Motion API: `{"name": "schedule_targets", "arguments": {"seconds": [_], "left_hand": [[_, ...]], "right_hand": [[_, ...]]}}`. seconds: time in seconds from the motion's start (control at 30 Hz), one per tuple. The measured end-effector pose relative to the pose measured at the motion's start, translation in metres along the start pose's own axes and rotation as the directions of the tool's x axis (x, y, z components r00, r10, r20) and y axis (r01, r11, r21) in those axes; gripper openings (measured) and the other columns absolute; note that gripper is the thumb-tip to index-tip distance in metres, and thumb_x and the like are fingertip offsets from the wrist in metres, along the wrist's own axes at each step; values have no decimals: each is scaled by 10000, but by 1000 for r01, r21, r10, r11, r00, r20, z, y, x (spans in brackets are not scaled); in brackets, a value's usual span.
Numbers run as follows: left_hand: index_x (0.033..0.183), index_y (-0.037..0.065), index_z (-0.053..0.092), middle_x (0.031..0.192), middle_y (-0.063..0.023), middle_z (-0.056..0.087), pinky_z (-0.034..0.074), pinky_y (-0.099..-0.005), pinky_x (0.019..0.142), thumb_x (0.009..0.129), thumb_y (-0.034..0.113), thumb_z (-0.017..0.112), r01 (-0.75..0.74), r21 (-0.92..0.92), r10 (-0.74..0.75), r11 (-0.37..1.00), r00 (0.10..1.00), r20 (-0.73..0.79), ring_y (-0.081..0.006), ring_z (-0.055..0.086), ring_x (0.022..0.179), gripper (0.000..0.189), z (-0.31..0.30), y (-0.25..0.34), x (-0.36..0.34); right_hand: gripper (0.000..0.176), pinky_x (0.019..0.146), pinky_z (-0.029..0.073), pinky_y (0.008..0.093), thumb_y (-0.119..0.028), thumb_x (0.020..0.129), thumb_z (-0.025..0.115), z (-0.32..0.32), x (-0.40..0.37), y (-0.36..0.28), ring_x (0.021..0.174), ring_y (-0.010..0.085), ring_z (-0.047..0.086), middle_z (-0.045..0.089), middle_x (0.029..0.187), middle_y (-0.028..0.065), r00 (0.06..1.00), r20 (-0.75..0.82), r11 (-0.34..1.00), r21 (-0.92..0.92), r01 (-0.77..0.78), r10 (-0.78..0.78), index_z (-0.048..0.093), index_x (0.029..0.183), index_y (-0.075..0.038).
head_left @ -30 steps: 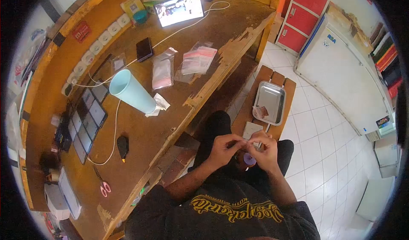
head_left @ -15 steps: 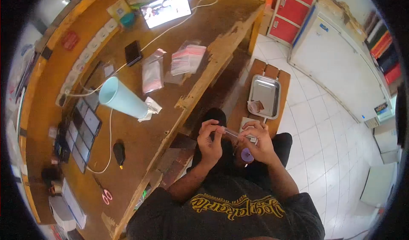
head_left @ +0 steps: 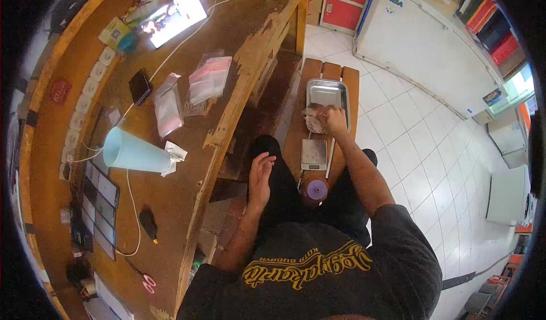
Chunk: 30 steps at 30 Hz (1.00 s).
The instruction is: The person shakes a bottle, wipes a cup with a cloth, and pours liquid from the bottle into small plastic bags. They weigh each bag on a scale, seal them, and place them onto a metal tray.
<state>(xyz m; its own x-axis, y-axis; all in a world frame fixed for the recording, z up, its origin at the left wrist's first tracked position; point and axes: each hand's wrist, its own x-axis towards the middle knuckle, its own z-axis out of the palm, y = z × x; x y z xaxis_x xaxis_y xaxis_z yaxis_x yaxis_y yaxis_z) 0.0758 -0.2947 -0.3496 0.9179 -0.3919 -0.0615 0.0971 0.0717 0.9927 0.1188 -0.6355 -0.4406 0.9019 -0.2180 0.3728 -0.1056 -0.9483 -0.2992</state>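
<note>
My right hand is over the near end of a metal tray. Its fingers are closed at a crumpled clear plastic bag with something brown in it; the fingertips are blurred. Above my left thigh, my left hand is held up open and holds nothing, its fingers loosely stretched. Between the tray and my body, a small digital scale lies on the wooden bench. Closer to me stands a round container with a purple top.
On the wooden desk at left are plastic bag stacks, a light-blue cup, a phone, a lit tablet, and pink-handled scissors. A white chest freezer stands at right.
My hands have separated from a thin clear strip held between them. My right hand has moved forward to the bag at the tray; my left has opened. The view has shifted right.
</note>
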Motion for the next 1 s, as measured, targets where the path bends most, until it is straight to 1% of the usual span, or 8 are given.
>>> {"name": "schedule_targets", "arguments": {"seconds": [0.1, 0.37, 0.47, 0.57, 0.63, 0.8, 0.9, 1.0], "left_hand": [[1315, 6, 492, 1239, -142, 596, 419, -356, 1035, 1040, 300, 504, 112, -8, -112, 994, 993, -24, -213, 556, 1147, 403, -2, -7, -9], [1285, 32, 518, 1183, -116, 620, 450, -336, 1008, 1036, 166, 509, 106, -51, -103, 993, 993, 55, -191, 581, 1128, 283, -11, -18, -12], [1265, 15, 532, 1192, -115, 613, 459, -353, 1017, 1033, 172, 521, 126, -52, -121, 991, 988, 97, -201, 574, 1168, 281, -9, -21, -7], [1264, 74, 557, 1183, -59, 637, 460, -316, 861, 1023, 332, 539, 39, -47, -34, 998, 995, 97, -169, 598, 1065, 353, -3, -5, -6], [1255, 37, 552, 1187, -88, 624, 457, -335, 945, 1027, 249, 533, 38, -67, -31, 997, 994, 102, -183, 585, 1114, 313, -4, -1, -7], [1242, -5, 548, 1166, -115, 616, 460, -343, 1000, 1025, 174, 546, 68, -32, -66, 997, 996, 56, -188, 580, 1125, 282, -15, 31, -22], [1264, 59, 550, 1304, -117, 535, 455, -394, 973, 961, 280, 638, -255, 264, 280, 930, 958, -62, -231, 540, 1176, 385, -24, 53, -33], [1276, 40, 527, 1440, -175, 383, 457, -398, 979, 945, 192, 635, -474, 649, 758, 596, 600, -258, -257, 475, 1259, 380, -33, 118, -41]], "right_hand": [[249, 873, 474, 485, -305, 842, 722, 25, -12, 3, 932, 341, 638, 704, 927, 114, 960, 271, 985, -168, -28, 73, 713, 976, -96], [208, 817, 501, 467, -214, 923, 670, -26, 60, -97, 852, 403, 639, 658, 815, 163, 973, -46, 858, 483, -176, 225, 644, 959, -12], [155, 695, 494, 352, -149, 941, 633, -60, 134, -196, 745, 312, 606, 648, 948, 149, 841, -531, 783, 479, 397, -101, 652, 991, -3], [175, 797, 492, 392, -182, 906, 668, -82, 162, -272, 892, 300, 614, 633, 1025, 129, 898, -283, 638, 633, 439, -337, 702, 1009, -44], [188, 898, 443, 456, -237, 882, 695, -70, 168, -312, 1039, 293, 568, 623, 1055, 105, 876, -295, 862, 228, 453, -382, 747, 996, -97], [165, 953, 389, 491, -264, 855, 714, -60, 166, -337, 1121, 307, 503, 609, 1090, 93, 952, -196, 935, 224, 275, -233, 771, 935, -131], [131, 939, 424, 469, -197, 824, 739, -98, 154, -332, 1119, 318, 518, 611, 1135, 103, 855, -403, 745, 447, 495, -326, 766, 934, -131], [205, 851, 515, 431, -100, 757, 782, -162, 114, -317, 1029, 325, 612, 652, 1104, 124, 606, -615, 465, 397, 791, -505, 759, 960, -120]]}}
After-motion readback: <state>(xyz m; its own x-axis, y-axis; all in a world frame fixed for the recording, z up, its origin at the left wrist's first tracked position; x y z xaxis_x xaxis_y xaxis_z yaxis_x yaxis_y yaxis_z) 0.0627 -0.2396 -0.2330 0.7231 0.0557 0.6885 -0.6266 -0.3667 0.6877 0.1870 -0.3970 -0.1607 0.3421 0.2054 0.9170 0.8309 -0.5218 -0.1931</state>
